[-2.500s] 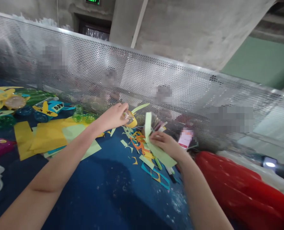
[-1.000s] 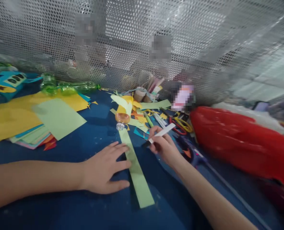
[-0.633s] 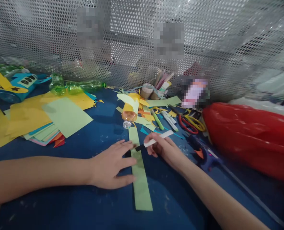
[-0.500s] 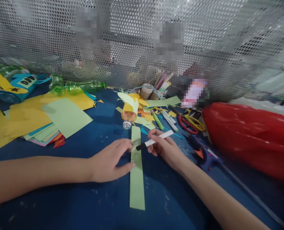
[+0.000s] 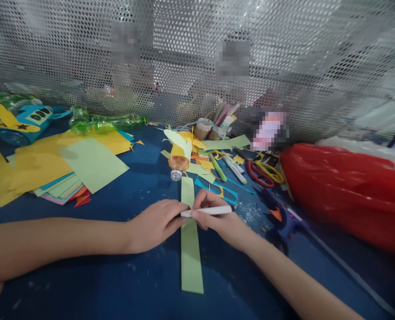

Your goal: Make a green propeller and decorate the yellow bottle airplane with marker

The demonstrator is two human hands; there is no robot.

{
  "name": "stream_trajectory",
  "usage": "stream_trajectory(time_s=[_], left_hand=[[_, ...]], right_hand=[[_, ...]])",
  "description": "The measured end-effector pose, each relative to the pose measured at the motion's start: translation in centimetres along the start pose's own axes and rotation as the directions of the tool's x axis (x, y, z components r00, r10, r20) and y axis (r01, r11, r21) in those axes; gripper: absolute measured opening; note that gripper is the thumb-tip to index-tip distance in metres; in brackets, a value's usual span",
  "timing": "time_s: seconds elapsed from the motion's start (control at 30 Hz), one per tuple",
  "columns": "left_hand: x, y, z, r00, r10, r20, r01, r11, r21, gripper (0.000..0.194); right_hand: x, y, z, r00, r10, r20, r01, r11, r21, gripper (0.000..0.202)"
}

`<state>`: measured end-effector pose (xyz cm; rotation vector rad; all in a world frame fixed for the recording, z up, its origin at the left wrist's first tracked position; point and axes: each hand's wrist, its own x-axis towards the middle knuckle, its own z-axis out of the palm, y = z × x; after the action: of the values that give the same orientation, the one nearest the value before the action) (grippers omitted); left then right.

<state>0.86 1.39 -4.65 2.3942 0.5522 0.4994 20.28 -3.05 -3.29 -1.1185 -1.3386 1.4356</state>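
Note:
My right hand (image 5: 217, 216) pinches a white marker (image 5: 214, 210) held almost level, with a dark end pointing right. The marker's left end reaches my left hand (image 5: 159, 224), whose thumb and forefinger close around its tip; that tip is partly hidden. Beneath both hands a long light-green paper strip (image 5: 191, 262) lies lengthwise on the blue table (image 5: 117, 284). Just beyond the strip lies a clear bottle (image 5: 179, 162) wrapped in yellow paper, its cap towards me.
Coloured paper sheets (image 5: 94, 162) are piled at left, near green bottles (image 5: 119, 120) and a blue paper-covered bottle craft (image 5: 34, 120). On the right are red-handled scissors (image 5: 259, 173), a glue gun (image 5: 289, 222) and a red plastic bag (image 5: 344, 186). A perforated metal screen (image 5: 184, 58) stands behind.
My right hand has moved left and down with the marker, meeting my left hand, whose fingers have closed. The marker's dark end, formerly on the left, now shows on the right.

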Motion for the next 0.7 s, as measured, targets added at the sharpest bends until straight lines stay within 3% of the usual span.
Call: stream_trajectory(time_s=[0.27, 0.43, 0.7], left_hand=[[-0.2, 0.3, 0.5, 0.996, -0.044, 0.073, 0.035, 0.991, 0.128, 0.021], [-0.2, -0.2, 0.9, 1.0, -0.015, 0.016, 0.012, 0.99, 0.141, 0.021], [-0.2, -0.3, 0.5, 1.0, 0.021, 0.009, -0.022, 0.997, 0.075, 0.024]], right_hand=[[-0.3, 0.4, 0.6, 0.997, -0.078, 0.017, 0.08, 0.991, -0.106, 0.027], [-0.5, 0.5, 1.1, 0.991, -0.132, 0.007, 0.131, 0.977, -0.168, 0.026], [-0.5, 1.1, 1.0, 0.998, -0.057, 0.015, 0.058, 0.996, -0.062, 0.026]])
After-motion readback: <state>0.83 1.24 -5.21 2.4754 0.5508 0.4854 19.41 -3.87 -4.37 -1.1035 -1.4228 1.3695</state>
